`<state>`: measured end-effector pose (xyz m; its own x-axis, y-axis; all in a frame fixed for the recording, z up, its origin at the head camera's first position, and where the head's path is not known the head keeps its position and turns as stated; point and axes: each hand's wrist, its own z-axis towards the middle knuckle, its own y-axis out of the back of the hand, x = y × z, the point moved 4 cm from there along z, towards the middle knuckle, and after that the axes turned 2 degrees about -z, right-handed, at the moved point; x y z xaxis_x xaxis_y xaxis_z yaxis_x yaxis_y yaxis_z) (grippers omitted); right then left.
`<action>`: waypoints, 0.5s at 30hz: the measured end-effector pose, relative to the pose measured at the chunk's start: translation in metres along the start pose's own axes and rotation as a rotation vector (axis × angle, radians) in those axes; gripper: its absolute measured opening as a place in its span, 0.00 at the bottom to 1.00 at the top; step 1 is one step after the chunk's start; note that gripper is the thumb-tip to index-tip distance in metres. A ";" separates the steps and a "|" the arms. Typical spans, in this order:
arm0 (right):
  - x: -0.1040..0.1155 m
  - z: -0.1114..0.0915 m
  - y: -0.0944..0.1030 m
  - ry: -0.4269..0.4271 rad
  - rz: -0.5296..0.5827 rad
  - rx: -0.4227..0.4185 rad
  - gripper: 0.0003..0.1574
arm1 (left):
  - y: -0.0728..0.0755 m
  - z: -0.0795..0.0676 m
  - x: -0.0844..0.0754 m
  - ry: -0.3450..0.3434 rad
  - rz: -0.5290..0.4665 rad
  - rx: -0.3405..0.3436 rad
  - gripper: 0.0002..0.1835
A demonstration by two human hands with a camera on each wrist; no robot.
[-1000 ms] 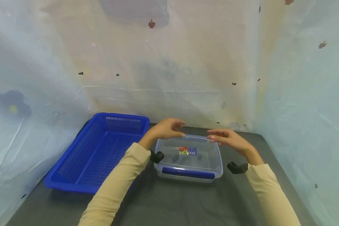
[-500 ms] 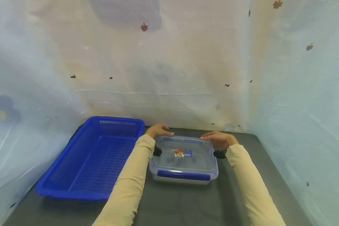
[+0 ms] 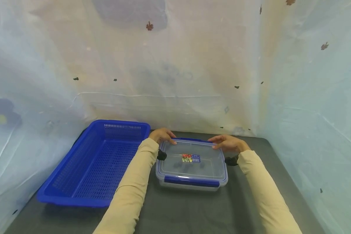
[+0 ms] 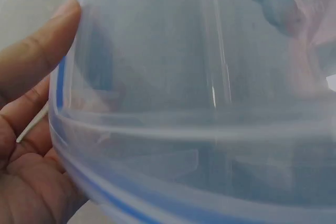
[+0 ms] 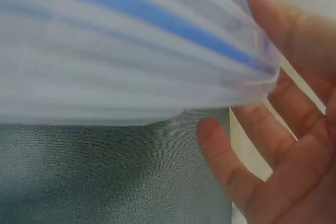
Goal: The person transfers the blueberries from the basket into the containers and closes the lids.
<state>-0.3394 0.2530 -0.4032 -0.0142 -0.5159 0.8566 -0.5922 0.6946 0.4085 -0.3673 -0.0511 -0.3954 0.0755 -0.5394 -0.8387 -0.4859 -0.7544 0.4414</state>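
A clear plastic food container with a blue-edged lid and a fruit sticker stands on the grey surface. Along its near side lies a blue latch; a second blue latch shows at the far edge. My left hand holds the far left corner, thumb on the lid's rim and fingers behind. At the far right corner my right hand grips likewise, its thumb on the rim. Bluish round shapes show through the lid, their kind unclear.
To the left stands a blue perforated plastic basket, close to my left forearm. A patterned plastic sheet hangs as walls behind and on both sides. The grey tabletop extends in front of the container.
Both hands have come down from above the container to its far corners, and their thumbs now touch the lid. The far blue latch has come into sight between them. The basket has stayed put.
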 end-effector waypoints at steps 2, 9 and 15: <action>0.000 0.000 0.002 0.012 -0.036 -0.003 0.30 | 0.000 0.002 0.000 -0.014 0.000 -0.008 0.23; 0.007 -0.003 0.002 0.030 -0.140 -0.025 0.29 | 0.000 0.002 -0.001 -0.031 0.015 -0.046 0.21; 0.021 -0.015 0.005 0.105 -0.214 -0.102 0.33 | 0.018 -0.016 -0.023 -0.155 0.176 -0.109 0.30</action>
<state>-0.3311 0.2534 -0.3786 0.1894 -0.6057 0.7729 -0.4879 0.6250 0.6094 -0.3636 -0.0583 -0.3630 -0.1403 -0.6086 -0.7810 -0.3824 -0.6943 0.6097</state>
